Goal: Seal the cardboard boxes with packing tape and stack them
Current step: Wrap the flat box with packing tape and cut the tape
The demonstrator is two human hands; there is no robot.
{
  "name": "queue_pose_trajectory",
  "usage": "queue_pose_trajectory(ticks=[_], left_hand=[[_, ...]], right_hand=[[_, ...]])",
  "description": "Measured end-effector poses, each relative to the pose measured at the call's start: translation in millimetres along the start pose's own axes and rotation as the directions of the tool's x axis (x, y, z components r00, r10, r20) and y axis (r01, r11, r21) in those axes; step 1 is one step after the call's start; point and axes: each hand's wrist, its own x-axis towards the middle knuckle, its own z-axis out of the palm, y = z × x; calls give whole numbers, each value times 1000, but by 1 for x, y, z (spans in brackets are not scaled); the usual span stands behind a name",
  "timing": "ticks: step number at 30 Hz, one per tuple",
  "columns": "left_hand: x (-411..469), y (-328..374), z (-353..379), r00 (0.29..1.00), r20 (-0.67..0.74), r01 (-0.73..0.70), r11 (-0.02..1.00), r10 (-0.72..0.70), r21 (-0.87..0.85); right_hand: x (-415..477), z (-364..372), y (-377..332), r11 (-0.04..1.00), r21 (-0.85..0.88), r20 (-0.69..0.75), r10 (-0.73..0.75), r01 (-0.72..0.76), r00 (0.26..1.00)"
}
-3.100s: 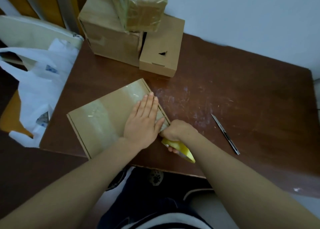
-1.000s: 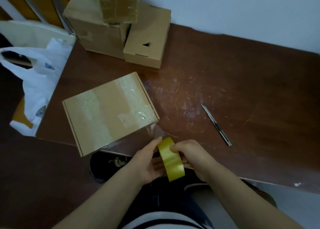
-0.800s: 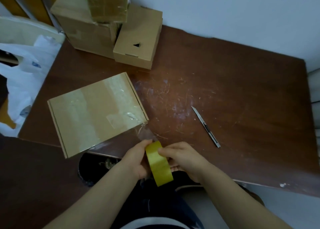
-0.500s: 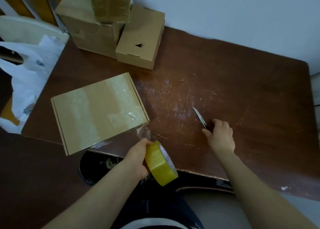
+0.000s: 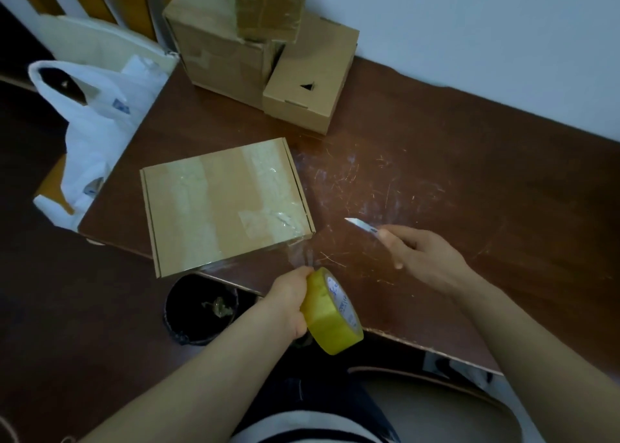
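A flat cardboard box (image 5: 221, 204) lies on the brown table (image 5: 469, 174), with clear tape strips across its top. A clear strip of tape (image 5: 302, 253) runs from the box's near right corner to the yellow tape roll (image 5: 330, 311). My left hand (image 5: 290, 300) grips that roll just off the table's front edge. My right hand (image 5: 422, 258) holds a utility knife (image 5: 364, 227) above the table, blade pointing left toward the box corner.
Three more cardboard boxes (image 5: 235, 40) are piled at the table's back left against the wall. A white plastic bag (image 5: 97, 134) hangs off the left edge. A dark bin (image 5: 201, 308) sits on the floor below the front edge.
My right hand let go of the roll, reached to the knife on the table, picked it up and brought it left toward the tape. My left hand keeps the roll.
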Motion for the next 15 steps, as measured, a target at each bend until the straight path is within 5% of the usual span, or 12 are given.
queue_pose_trajectory(ticks=[3, 9, 15], left_hand=[[-1, 0, 0, 1000, 10, 2, 1000, -1, -14], [-2, 0, -1, 1000, 19, -24, 998, 25, -50], [-8, 0, 2, 998, 50, -32, 995, 37, -99]], right_hand=[[0, -2, -35, 936, -305, 93, -156, 177, 983], [17, 21, -76, 671, -600, 179, -418, 436, 891], [25, 40, -98, 472, -795, 248, -318, 380, 915]])
